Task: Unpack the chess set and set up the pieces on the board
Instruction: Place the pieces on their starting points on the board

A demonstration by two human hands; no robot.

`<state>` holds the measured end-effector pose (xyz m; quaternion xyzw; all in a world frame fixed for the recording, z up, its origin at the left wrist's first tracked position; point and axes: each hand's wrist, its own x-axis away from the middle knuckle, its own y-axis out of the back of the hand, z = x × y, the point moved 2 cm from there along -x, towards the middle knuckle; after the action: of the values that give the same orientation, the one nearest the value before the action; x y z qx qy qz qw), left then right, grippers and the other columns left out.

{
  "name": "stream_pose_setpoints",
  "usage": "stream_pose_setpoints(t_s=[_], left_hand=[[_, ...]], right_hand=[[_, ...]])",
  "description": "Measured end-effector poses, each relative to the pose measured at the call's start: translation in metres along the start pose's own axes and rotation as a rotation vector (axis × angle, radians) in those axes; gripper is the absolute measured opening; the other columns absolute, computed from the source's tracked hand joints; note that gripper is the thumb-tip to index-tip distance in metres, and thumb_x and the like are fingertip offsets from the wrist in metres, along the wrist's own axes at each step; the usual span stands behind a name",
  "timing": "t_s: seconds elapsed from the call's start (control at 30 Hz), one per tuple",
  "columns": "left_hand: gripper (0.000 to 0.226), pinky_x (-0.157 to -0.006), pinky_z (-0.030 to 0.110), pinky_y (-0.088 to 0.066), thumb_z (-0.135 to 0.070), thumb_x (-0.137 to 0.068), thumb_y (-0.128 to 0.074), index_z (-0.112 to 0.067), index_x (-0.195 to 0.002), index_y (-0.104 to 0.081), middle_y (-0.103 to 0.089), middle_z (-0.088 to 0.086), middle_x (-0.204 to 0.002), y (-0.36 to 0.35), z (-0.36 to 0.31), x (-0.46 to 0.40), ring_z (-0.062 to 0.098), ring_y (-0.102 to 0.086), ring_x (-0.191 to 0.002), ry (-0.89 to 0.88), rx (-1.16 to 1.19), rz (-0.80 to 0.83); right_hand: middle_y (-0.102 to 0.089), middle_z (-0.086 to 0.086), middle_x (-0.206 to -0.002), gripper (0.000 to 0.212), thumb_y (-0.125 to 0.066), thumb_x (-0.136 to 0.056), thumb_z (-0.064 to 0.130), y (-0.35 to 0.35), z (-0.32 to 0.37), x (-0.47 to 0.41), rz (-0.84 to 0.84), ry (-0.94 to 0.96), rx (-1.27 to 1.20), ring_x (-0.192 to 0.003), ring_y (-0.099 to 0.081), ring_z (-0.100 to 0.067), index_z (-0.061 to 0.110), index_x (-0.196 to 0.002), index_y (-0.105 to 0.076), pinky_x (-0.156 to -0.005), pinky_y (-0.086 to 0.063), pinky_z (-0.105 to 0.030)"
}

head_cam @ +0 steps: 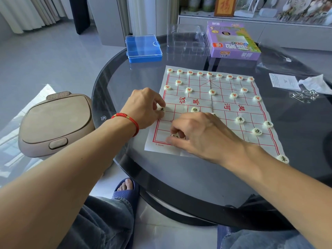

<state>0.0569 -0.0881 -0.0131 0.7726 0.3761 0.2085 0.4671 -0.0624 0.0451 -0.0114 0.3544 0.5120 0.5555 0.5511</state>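
Round dark glass table (pixel 143 177) carries thin paper board (pixel 212 105). Left hand (pixel 143 108) pinches a cream disc piece (pixel 162 109) at nine o'clock; right hand (pixel 201 135) pinches another (pixel 175 136) at seven. Dragging fingers could shift the sheet, scattering set pieces.

Left hand (pixel 146 109), right hand (pixel 201 134) curled, apparently pinching.

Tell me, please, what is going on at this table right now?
A person is setting up Chinese chess on a paper board. The left hand pinches a black-marked piece at the board's left edge; the right hand holds another piece near the bottom corner. The red side looks fully placed.
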Motion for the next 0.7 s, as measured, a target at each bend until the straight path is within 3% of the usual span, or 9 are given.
stream_pose_setpoints(t_s=[0.2, 0.33, 0.47, 0.57, 0.7], left_hand=[[0.051, -0.077, 0.021, -0.046, -0.025, -0.088, -0.074, -0.012, -0.135, -0.060, -0.064, 0.001, -0.112, 0.007, 0.002, 0.001, 0.017, -0.061, -0.092, -0.001, -0.018, 0.099], [0.056, -0.079, 0.022, -0.048, -0.026, -0.089, -0.072, -0.013, -0.140, -0.055, -0.063, 0.001, -0.123, 0.006, 0.003, 0.005, 0.019, -0.060, -0.097, -0.004, -0.031, 0.176], [0.058, -0.089, 0.028, -0.054, -0.027, -0.089, -0.072, -0.013, -0.142, -0.053, -0.063, 0.002, -0.128, 0.006, 0.004, 0.006, 0.018, -0.061, -0.096, 0.005, -0.018, 0.201], [0.058, -0.087, 0.026, -0.054, -0.028, -0.089, -0.072, -0.013, -0.142, -0.054, -0.063, 0.002, -0.129, 0.006, 0.005, 0.007, 0.018, -0.063, -0.096, 0.001, -0.018, 0.199], [0.059, -0.080, 0.020, -0.050, -0.029, -0.088, -0.073, -0.013, -0.142, -0.054, -0.063, 0.002, -0.129, 0.007, 0.005, 0.007, 0.020, -0.065, -0.099, 0.001, -0.014, 0.198]], right_hand=[[-0.064, 0.009, -0.105, 0.046, -0.055, -0.093, 0.063, 0.001, 0.002, 0.001, 0.060, -0.016, 0.025, -0.096, -0.060, -0.016, 0.023, -0.113, -0.068, -0.078, -0.049, -0.033], [-0.054, 0.017, -0.106, 0.038, -0.059, -0.096, 0.051, 0.006, -0.002, 0.006, 0.095, -0.005, -0.003, -0.097, -0.058, -0.013, 0.030, -0.127, -0.063, -0.079, -0.052, -0.033], [-0.061, 0.013, -0.111, 0.030, -0.059, -0.098, 0.043, 0.004, 0.001, 0.006, 0.100, 0.034, -0.015, -0.101, -0.060, -0.014, 0.030, -0.124, -0.066, -0.082, -0.057, -0.037], [-0.062, 0.011, -0.111, 0.027, -0.059, -0.098, 0.044, 0.003, 0.004, 0.004, 0.090, 0.044, 0.025, -0.099, -0.062, -0.014, 0.027, -0.117, -0.068, -0.081, -0.057, -0.037], [-0.062, 0.011, -0.110, 0.033, -0.058, -0.098, 0.051, 0.003, 0.008, 0.004, 0.072, 0.062, 0.052, -0.095, -0.061, -0.013, 0.026, -0.116, -0.068, -0.073, -0.049, -0.026]])
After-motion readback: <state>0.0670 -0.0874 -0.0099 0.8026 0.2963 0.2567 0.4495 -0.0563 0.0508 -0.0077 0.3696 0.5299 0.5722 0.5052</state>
